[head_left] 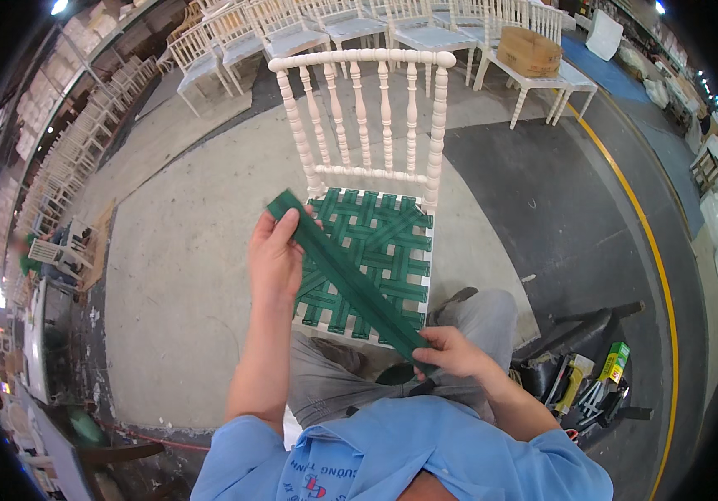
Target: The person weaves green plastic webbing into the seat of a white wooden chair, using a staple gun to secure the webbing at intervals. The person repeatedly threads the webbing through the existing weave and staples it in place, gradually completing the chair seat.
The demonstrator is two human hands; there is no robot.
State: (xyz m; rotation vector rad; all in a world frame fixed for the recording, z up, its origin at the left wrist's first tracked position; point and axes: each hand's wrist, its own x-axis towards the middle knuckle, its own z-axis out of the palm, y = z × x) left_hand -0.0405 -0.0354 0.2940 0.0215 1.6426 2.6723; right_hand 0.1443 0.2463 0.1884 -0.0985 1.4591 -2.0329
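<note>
A flat green webbing strap (351,282) is stretched slantwise above a chair seat between my two hands. Its upper left end is pinched by my left hand (278,250), thumb on top. Near my lap, my right hand (447,352) grips the lower right end. Below the strap, the seat (405,242) is woven from crossing green bands on a white frame, with a diagonal band running toward the back right corner. The white chair's back (363,117), made of turned spindles, rises on the far side.
More white chairs (288,37) stand in a row at the back. A round brown item (529,52) rests on one at the back right. On my right, a black seat (589,334) lies near a pile of tools and a green-yellow box (615,361). A yellow line (644,217) crosses the floor.
</note>
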